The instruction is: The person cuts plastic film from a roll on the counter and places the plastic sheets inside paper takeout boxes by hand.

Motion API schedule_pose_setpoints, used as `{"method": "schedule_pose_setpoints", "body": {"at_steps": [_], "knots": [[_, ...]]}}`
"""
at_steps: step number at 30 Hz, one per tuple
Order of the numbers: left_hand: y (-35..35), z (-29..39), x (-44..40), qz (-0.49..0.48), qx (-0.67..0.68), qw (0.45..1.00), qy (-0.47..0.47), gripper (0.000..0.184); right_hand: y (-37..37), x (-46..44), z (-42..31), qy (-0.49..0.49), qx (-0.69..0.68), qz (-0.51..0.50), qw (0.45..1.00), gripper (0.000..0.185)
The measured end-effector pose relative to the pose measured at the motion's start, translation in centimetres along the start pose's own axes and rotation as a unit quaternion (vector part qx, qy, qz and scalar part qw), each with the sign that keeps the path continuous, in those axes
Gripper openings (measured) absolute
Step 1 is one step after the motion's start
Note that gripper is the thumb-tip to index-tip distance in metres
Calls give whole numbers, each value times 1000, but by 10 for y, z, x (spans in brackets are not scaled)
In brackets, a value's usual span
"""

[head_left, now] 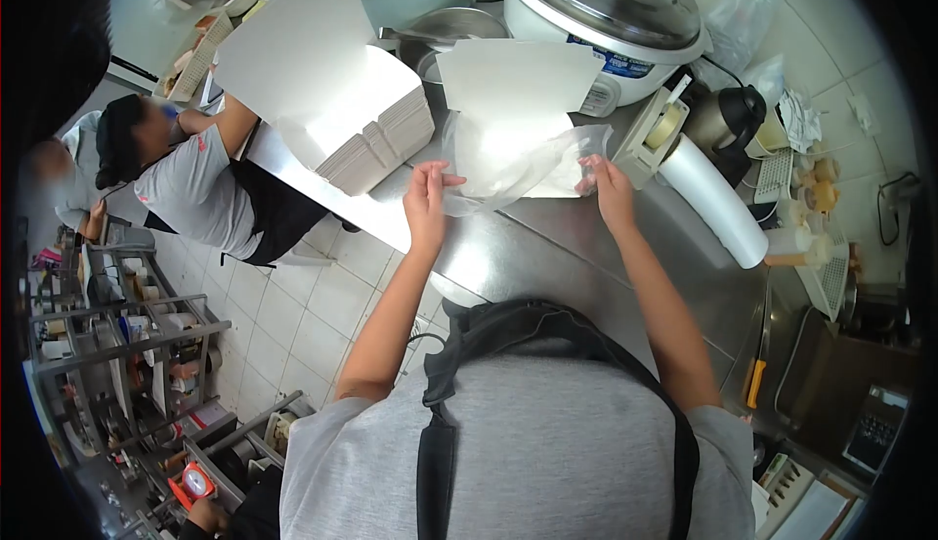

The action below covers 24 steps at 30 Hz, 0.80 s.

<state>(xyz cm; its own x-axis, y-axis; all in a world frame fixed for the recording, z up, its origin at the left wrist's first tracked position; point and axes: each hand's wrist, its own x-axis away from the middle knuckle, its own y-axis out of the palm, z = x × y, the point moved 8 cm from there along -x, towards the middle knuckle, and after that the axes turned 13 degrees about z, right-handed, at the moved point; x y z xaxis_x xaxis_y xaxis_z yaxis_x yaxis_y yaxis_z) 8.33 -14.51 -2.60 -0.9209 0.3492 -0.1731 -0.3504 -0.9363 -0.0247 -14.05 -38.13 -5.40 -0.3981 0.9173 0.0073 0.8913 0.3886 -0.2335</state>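
Observation:
A thin clear plastic sheet (518,176) stretches loosely between my two hands, over an open white cardboard box (523,76) whose lid stands up at the back. My left hand (426,198) is closed on the sheet's left edge, by the box's front left corner. At the other side, my right hand (614,191) pinches the sheet's bunched right edge between thumb and fingers. Left of the box is a stack of nested white cardboard boxes (376,149), the top one with its lid raised. The sheet partly veils the box's inside.
A large rice cooker (606,27) stands behind the box, beside metal bowls (454,27). To the right lie a white plastic film roll (718,203), a tape dispenser (657,134) and a yellow-handled knife (755,382). Co-workers (200,183) are at the left, near metal shelving (127,345).

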Motion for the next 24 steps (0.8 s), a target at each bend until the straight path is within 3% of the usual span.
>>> {"method": "schedule_pose_setpoints", "body": {"at_steps": [1, 2, 4, 5, 8, 9, 11, 12, 13, 16, 20, 24], "knots": [[-1, -3, 6, -45, -60, 997, -26, 19, 1, -3, 1, 4, 4, 12, 1000, 39], [-2, 10, 10, -73, -135, 984, 86, 22, 1, -5, 3, 10, 8, 24, 1000, 39], [4, 29, 28, -127, -276, 904, 301, 34, 1, -8, 8, 4, 5, 35, 999, 39], [4, 29, 35, -141, -260, 907, 301, 51, 0, -9, 11, 2, 3, 42, 999, 38], [11, 55, 38, -141, -222, 921, 288, 46, 3, -7, 1, -10, 35, 49, 998, 38], [10, 50, 33, -136, -196, 925, 297, 22, 5, -5, -3, -6, 41, 55, 998, 38], [2, 8, 13, -64, -85, 993, 54, 14, 6, -5, -8, -1, 53, 68, 996, 37], [3, -9, 8, -26, -26, 997, -70, 18, 6, -6, -5, 12, 82, 72, 994, 37], [1, -8, 1, 62, 45, 994, -73, 32, 5, -7, -2, 26, 110, 77, 991, 36], [-12, -30, -23, 134, -45, 982, -125, 33, 2, -10, 5, -19, 173, 105, 979, 34], [-21, -41, -35, 123, -157, 971, -134, 36, -2, -10, 12, -43, 196, 121, 972, 32], [-17, -36, -38, 95, -181, 972, -119, 36, -8, -1, 4, -117, 177, 173, 962, 32]]}}
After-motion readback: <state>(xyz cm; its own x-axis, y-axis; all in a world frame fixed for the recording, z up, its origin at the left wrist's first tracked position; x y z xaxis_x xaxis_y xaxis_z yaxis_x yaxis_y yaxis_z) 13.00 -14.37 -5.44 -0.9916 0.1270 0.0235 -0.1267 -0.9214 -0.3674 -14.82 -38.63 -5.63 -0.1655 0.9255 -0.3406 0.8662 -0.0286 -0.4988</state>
